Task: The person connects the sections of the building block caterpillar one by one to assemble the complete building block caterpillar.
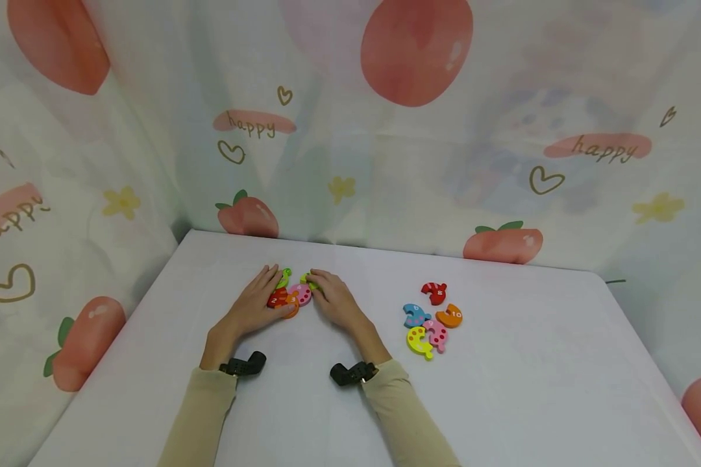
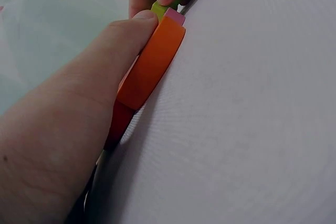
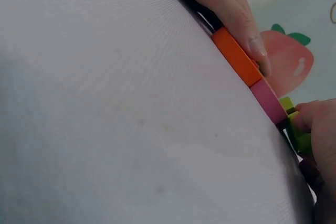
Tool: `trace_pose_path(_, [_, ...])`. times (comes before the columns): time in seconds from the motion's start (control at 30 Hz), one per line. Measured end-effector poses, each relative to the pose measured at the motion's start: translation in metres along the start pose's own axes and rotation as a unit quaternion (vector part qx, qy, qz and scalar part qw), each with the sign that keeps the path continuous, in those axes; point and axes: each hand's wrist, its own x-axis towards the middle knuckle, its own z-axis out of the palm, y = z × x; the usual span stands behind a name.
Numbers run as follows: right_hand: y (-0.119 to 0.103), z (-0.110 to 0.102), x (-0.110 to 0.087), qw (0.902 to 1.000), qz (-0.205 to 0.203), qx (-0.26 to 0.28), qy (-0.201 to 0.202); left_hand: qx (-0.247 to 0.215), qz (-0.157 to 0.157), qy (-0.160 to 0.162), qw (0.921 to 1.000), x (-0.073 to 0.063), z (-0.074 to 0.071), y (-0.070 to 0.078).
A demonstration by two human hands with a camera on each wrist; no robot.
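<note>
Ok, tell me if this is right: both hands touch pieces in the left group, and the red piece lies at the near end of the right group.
Not quite: the head view shows the red piece at the far end of the right group. The left hand and right hand do touch pieces in the left group.

Left of centre in the head view, the left hand (image 1: 251, 308) partly hides a red piece (image 1: 276, 298) and a green piece (image 1: 283, 280), while the right hand (image 1: 335, 301) covers part of a yellow-green piece (image 1: 306, 280). The left sleeve (image 1: 200, 415) and right sleeve (image 1: 410, 415) run off the bottom edge. In the right wrist view, the right edge cuts off the right hand
</note>
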Motion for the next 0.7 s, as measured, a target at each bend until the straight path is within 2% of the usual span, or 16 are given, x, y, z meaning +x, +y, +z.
trace_pose_path(0.57, [-0.0013, 0.0003, -0.0024, 0.9997, 0.019, 0.004, -0.015, -0.002, -0.006, -0.003, 1.0, 0.0003, 0.0019, 0.0])
trace_pose_path(0.7, [-0.0007, 0.0, -0.0023, 0.9996, 0.023, 0.018, -0.005, -0.002, -0.008, -0.005, 1.0, 0.0004, 0.0005, 0.0004])
